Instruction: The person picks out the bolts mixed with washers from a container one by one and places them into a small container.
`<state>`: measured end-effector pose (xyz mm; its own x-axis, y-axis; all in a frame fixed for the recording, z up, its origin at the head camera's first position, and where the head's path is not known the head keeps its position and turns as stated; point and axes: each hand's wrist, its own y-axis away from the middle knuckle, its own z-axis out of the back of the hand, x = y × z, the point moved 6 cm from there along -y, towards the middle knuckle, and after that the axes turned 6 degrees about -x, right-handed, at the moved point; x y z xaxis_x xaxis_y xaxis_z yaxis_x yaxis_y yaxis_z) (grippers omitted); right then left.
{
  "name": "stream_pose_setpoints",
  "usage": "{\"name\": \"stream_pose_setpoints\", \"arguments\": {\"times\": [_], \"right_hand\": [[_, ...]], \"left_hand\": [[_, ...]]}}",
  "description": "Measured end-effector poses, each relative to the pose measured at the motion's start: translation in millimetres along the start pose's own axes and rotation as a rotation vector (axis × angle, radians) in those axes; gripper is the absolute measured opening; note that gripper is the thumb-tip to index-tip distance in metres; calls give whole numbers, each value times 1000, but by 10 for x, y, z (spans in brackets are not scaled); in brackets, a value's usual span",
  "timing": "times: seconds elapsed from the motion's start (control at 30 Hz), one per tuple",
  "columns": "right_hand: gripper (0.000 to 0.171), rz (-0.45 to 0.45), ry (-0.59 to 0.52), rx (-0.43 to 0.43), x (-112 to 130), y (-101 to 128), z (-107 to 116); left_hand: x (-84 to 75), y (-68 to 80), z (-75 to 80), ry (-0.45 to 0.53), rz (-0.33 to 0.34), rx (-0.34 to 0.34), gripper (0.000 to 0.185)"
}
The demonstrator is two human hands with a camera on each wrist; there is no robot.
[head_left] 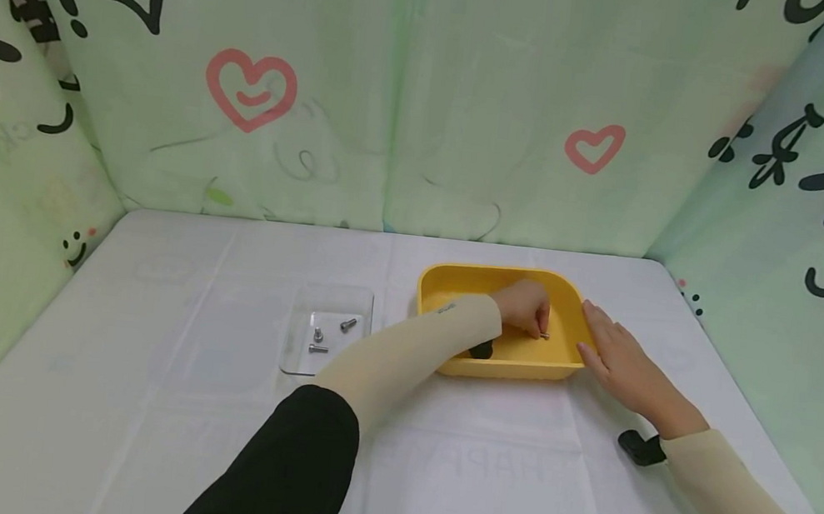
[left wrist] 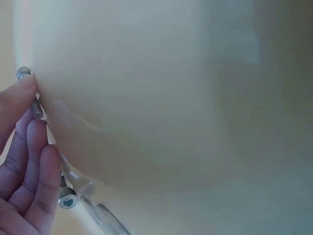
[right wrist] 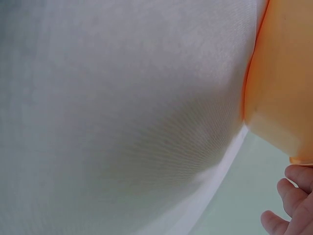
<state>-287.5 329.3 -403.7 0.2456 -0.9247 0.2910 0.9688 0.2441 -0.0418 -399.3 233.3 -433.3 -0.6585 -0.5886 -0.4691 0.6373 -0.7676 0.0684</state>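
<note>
A yellow tray (head_left: pixel 447 280) sits on the white table, right of centre. My left hand (head_left: pixel 527 307) reaches into it and pinches a small silver screw (head_left: pixel 544 335) between thumb and fingers. The left wrist view shows that screw (left wrist: pixel 30 93) at my fingertips (left wrist: pixel 29 132), with more screws (left wrist: pixel 68 198) lying below on the tray floor. My right hand (head_left: pixel 616 354) lies with straight fingers against the tray's right outer wall (right wrist: pixel 279 98). A black object (head_left: pixel 481 350) lies inside the tray near its front wall.
A clear plastic plate (head_left: pixel 297 350) left of the tray carries three silver screws (head_left: pixel 328 334). A black wrist strap (head_left: pixel 639 447) shows by my right sleeve. Green printed cloth walls enclose the table on three sides.
</note>
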Motion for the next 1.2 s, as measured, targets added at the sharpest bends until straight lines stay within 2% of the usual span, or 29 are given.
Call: {"name": "stream_pose_setpoints", "arguments": {"times": [0.2, 0.43, 0.63, 0.9, 1.2], "right_hand": [[71, -3, 6, 1, -3, -6, 0], [72, -6, -3, 6, 6, -1, -9], [71, 3, -4, 8, 7, 0, 2], [71, -1, -8, 12, 3, 4, 11], [70, 12, 6, 11, -4, -11, -6]], "left_hand": [[-47, 25, 7, -33, -19, 14, 8], [-39, 79, 57, 144, 60, 38, 11], [12, 111, 111, 314, 124, 2, 13], [3, 246, 331, 501, 159, -62, 15], [-27, 415, 585, 526, 148, -73, 18]]}}
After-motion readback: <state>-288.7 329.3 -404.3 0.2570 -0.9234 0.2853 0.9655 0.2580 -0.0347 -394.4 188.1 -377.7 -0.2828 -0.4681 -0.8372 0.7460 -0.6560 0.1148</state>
